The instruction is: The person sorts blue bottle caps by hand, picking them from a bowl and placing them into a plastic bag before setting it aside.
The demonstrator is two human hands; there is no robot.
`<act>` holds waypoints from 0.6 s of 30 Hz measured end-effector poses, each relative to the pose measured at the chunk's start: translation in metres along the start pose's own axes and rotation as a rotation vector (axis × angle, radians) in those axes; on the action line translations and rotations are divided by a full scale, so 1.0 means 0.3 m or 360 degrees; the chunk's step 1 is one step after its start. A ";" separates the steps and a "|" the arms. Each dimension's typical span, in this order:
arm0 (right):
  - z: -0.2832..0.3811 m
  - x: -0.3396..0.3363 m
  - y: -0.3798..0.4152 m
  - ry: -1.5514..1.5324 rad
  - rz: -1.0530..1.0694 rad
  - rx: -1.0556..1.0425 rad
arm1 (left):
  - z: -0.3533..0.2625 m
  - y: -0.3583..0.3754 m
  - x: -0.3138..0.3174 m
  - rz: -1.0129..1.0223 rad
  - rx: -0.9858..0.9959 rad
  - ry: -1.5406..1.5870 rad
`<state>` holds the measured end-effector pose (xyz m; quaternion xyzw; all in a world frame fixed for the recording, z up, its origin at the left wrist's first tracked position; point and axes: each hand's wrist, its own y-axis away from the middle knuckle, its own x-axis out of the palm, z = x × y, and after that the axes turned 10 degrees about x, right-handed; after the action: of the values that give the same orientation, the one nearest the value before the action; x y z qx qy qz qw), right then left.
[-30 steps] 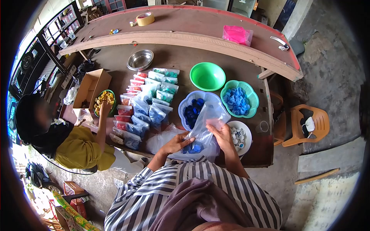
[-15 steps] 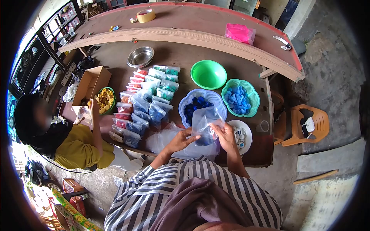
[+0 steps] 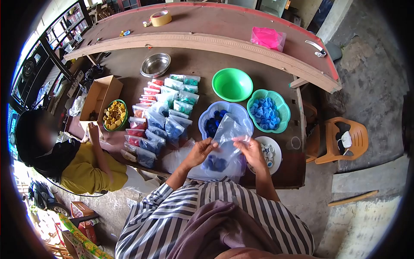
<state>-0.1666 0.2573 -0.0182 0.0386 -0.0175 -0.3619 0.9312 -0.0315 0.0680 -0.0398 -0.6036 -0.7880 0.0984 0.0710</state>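
Between both hands hangs a clear plastic bag [image 3: 228,131], upright over the table edge, with dark blue caps [image 3: 215,163] gathered at its bottom. My left hand [image 3: 199,154] is closed on the bag's left side, thumb and fingertips together. My right hand [image 3: 252,154] pinches the right side of the bag near its top. Just behind the bag is a lavender basket [image 3: 246,113] with more dark blue caps. A white bowl [image 3: 278,162] of white caps lies beside my right hand. Flat clear bags [image 3: 177,157] lie under and beside my left hand.
Filled bags [image 3: 172,127] stand in rows to the left. A green basin [image 3: 233,84], a teal basket [image 3: 285,113] of light blue caps and a steel bowl [image 3: 155,64] are farther back. At left a co-worker [image 3: 86,168] sits by a cardboard box [image 3: 108,90] and yellow caps [image 3: 115,115].
The bag is now raised and stretched taller, its caps lower down. My right hand has shifted slightly down. The co-worker's hand has moved away from the yellow caps toward the box's front.
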 end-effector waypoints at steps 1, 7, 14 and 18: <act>0.036 -0.002 -0.003 0.0110 -0.0096 -0.0004 | -0.009 -0.022 -0.013 0.0043 0.0097 -0.0233; 0.137 0.016 -0.016 0.0162 -0.0183 -0.0610 | -0.109 -0.143 -0.044 -0.0017 0.0564 -0.0552; -0.165 0.008 0.008 0.0712 0.0076 -0.0284 | 0.237 0.050 -0.056 0.0169 0.0418 -0.0726; -0.285 0.013 0.077 0.0782 0.0237 -0.0025 | 0.279 0.176 -0.032 0.0264 0.0371 -0.0834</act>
<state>-0.1432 0.2767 -0.1013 0.1168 0.2093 -0.2721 0.9319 0.0011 0.0663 -0.1337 -0.6077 -0.7109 0.3462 -0.0742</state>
